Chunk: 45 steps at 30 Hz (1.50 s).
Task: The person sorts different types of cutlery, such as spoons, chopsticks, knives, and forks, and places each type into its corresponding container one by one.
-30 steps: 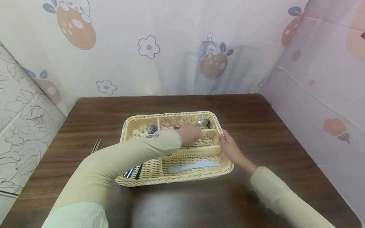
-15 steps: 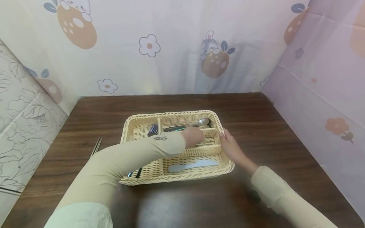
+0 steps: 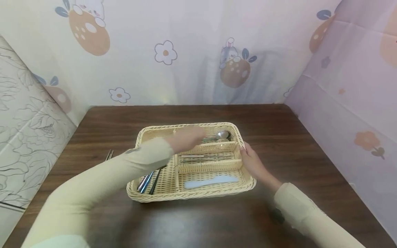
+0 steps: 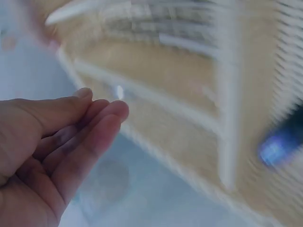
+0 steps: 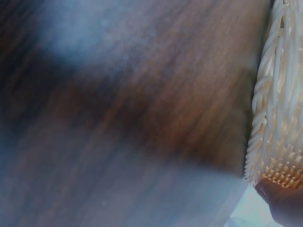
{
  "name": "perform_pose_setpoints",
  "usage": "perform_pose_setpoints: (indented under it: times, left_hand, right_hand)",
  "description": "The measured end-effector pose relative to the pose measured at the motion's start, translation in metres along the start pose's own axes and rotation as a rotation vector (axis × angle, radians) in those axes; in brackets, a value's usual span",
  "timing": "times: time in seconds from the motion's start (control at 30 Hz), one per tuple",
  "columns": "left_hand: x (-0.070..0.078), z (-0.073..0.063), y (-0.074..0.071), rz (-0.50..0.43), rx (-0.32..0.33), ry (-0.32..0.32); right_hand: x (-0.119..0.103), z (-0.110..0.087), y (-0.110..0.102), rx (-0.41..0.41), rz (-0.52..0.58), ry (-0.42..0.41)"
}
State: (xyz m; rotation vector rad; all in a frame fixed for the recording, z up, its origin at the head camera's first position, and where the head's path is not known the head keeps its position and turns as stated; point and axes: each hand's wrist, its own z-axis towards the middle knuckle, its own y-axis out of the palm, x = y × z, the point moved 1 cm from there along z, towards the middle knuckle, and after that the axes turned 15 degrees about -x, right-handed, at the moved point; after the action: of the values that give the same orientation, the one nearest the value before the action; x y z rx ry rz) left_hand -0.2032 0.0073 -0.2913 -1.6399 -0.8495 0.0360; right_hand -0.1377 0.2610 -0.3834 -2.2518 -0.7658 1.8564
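Observation:
A cream woven cutlery basket (image 3: 192, 197) with dividers stands on the table. My left hand (image 3: 188, 138) hovers over its back part, blurred. In the left wrist view its thumb and fingers (image 4: 97, 137) are loosely bent, with nothing between them. My right hand (image 3: 252, 162) grips the basket's right rim; in the right wrist view only part of this hand (image 5: 286, 203) shows. Spoons (image 3: 222, 135) lie in the back right compartment, partly hidden by the left hand. Thin metal sticks (image 3: 192, 156) lie in the middle one. A pale knife-shaped utensil (image 3: 211, 181) lies in front.
Dark and bluish utensil handles (image 3: 147, 182) lie in the basket's left compartment, partly behind the left sleeve. Metal chopsticks (image 3: 109, 155) lie on the brown table (image 3: 263, 120) left of the basket. Patterned cloth (image 3: 192, 75) hangs behind the table.
My left hand has risen out of the middle compartment and moved left and back, uncovering the thin metal sticks there. The right hand keeps its grip on the rim.

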Motion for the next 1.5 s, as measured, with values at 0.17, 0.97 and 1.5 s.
perform_pose_setpoints:
  times: [0.17, 0.97, 1.5]
  left_hand:
    - [-0.042, -0.064, -0.003, 0.06, 0.195, -0.079]
    - [-0.147, -0.219, 0.1, -0.115, 0.159, -0.664]
    - [-0.165, -0.222, 0.104, -0.122, 0.162, -0.729]
  right_hand:
    - [0.005, -0.003, -0.002, -0.004, -0.004, 0.004]
    - [0.013, -0.003, -0.003, -0.029, 0.018, 0.015]
    - [0.005, 0.009, 0.0, -0.039, -0.027, -0.01]
